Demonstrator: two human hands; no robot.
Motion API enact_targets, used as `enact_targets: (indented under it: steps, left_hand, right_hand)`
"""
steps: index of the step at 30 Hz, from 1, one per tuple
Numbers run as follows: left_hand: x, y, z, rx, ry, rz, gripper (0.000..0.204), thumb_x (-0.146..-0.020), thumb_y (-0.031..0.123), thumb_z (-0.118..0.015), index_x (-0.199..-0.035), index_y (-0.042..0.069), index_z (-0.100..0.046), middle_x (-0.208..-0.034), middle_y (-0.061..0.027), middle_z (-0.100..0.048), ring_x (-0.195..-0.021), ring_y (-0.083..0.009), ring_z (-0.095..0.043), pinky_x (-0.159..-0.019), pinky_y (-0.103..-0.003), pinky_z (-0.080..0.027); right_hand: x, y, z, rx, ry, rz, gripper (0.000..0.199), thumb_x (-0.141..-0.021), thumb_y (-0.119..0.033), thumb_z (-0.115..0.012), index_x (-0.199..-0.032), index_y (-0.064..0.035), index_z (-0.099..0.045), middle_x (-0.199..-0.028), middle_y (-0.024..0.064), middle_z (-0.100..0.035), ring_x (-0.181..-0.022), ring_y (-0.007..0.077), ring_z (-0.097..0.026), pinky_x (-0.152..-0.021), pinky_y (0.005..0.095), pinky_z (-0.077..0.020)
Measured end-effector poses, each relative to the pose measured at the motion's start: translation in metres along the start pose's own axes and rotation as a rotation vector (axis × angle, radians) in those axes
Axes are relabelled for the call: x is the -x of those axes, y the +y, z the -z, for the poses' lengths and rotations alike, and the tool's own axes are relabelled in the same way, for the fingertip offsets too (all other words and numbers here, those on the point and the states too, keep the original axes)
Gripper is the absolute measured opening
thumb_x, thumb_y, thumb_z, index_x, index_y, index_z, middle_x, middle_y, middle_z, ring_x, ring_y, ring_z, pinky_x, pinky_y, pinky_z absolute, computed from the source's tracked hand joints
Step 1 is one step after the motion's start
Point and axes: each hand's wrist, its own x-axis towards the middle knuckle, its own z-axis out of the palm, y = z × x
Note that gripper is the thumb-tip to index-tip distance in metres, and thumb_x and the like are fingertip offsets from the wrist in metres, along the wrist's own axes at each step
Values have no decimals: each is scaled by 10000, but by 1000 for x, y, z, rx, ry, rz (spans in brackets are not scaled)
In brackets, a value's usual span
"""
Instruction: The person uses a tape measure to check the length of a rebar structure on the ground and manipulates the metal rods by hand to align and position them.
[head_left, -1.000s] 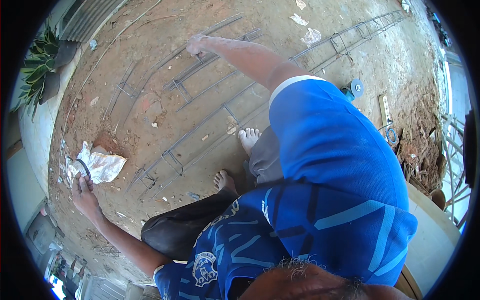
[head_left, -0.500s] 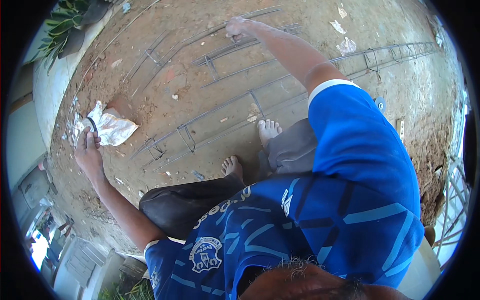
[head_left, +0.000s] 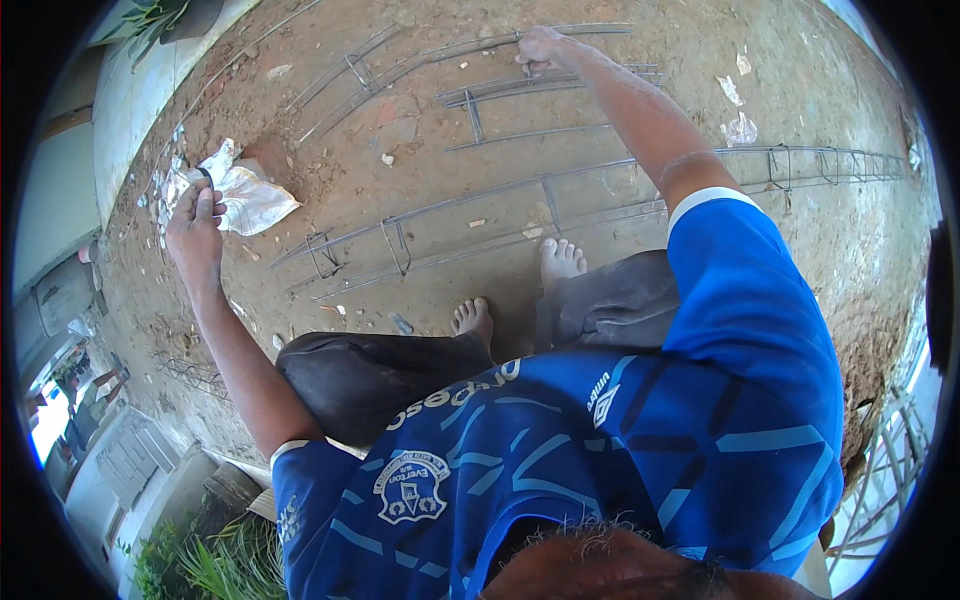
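Sack (head_left: 245, 195) far left on the ground (head_left: 420, 180), rebar cage (head_left: 560, 215) before the feet (head_left: 520, 295).

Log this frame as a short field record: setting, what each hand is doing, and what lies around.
setting: bare dirt ground, outdoors, person seated, barefoot
left hand: on a crumpled white sack, a dark ring-like item at the fingers
right hand: gripping a steel rebar rod
nearby: long rebar cage with stirrups lying across the ground, paper scraps
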Motion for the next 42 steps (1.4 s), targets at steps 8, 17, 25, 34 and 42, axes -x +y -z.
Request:
enact_targets:
  steps: [8,17,25,34,42]
  left_hand:
    - [2,1,0,1,10,25,264,-984,137,-565,-1197,26,-673,-892,-58,-712,-762,-102,-645,-685,-255,-510]
    - [0,1,-4,-22,12,-30,290,-983,144,-548,-1221,25,-664,-868,-63,-710,-751,-104,-645,-659,-262,-498]
    - [-4,-4,-3,-10,-39,-13,296,-990,148,-541,-1239,32,-651,-896,-53,-701,-749,-112,-625,-637,-258,-488]
    - [-9,-3,-10,4,-47,-22,289,-992,140,-544,-1231,20,-651,-898,-56,-698,-745,-112,-628,-654,-264,-498]
    - [-10,0,-8,-1,-19,-50,300,-981,166,-564,-1221,13,-659,-925,-78,-703,-783,-135,-642,-689,-287,-513]
  right_hand:
    - [5,-5,4,132,-21,6,277,-906,-160,-646,-683,5,-648,-519,56,-532,-423,142,-483,-441,341,-457]
    - [-4,2,18,363,-85,104,268,-926,-197,-623,-815,32,-707,-749,113,-710,-654,185,-698,-608,334,-569]
    - [-46,19,74,803,276,201,288,-868,-295,-582,-843,-61,-747,-839,107,-740,-798,262,-721,-748,392,-565]
    - [-59,47,87,470,429,-33,376,-855,-305,-574,-1147,-104,-700,-1242,120,-661,-1151,335,-624,-926,489,-503]
    - [18,-8,59,487,623,-70,384,-843,-317,-589,-1142,-100,-696,-1215,149,-650,-1174,322,-598,-998,508,-424]
